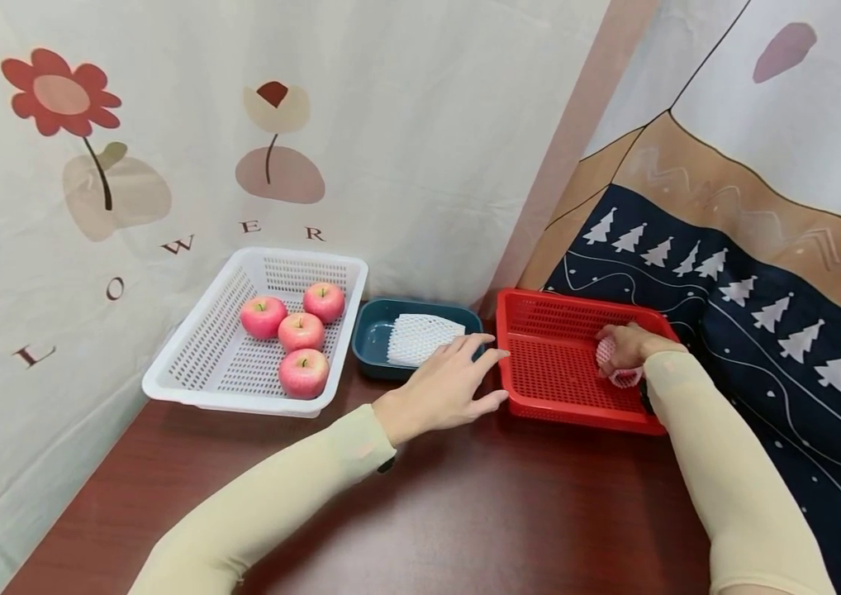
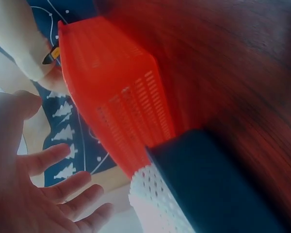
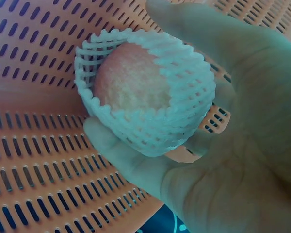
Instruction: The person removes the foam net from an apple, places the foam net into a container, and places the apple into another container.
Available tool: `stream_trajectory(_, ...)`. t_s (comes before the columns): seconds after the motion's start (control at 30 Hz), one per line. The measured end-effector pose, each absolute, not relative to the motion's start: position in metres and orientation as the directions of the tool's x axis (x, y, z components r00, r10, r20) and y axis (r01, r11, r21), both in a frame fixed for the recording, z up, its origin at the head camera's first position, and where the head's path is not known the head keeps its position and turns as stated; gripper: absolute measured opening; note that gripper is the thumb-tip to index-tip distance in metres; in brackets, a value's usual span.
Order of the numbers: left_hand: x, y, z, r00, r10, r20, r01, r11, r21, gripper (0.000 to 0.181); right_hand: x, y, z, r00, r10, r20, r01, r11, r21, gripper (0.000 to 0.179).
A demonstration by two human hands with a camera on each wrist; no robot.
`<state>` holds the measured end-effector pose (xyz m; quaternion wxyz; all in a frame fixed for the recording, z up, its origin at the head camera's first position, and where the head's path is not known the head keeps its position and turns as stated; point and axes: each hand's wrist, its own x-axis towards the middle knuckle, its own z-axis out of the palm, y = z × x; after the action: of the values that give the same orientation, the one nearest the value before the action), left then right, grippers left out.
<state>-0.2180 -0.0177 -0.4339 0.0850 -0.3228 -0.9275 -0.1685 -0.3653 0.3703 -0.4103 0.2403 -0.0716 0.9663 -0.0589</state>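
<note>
My right hand (image 1: 629, 345) reaches into the right end of the red basket (image 1: 547, 409). Its thumb and fingers curl round an apple (image 3: 131, 80) wrapped in a white foam net (image 3: 189, 92), low in the basket. The apple's bare pink-yellow end shows through the net's opening in the right wrist view. My left hand (image 1: 450, 384) hovers palm down with fingers spread, between the dark teal tray (image 1: 372, 343) and the basket's left rim, holding nothing. Flat white foam nets (image 1: 420, 339) lie in the tray, partly overlapped by that hand in the head view.
A white perforated basket (image 1: 197, 364) on the left holds several pink-red apples (image 1: 304, 373). All the containers stand in a row on the dark red-brown table (image 1: 465, 512). Behind them hangs a printed curtain (image 1: 420, 165), with a navy tree-patterned part at the right.
</note>
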Motion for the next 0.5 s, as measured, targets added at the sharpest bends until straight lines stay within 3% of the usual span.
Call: stream_trajectory(0.5, -0.231, 0.012, -0.450, -0.796, 0.563, 0.224, 0.602, 0.774, 0.196, 0.079, -0.363, 0.372, -0.414, -0.863, -0.161, -0.479, -0.101, 0.984, -0.148, 0.100)
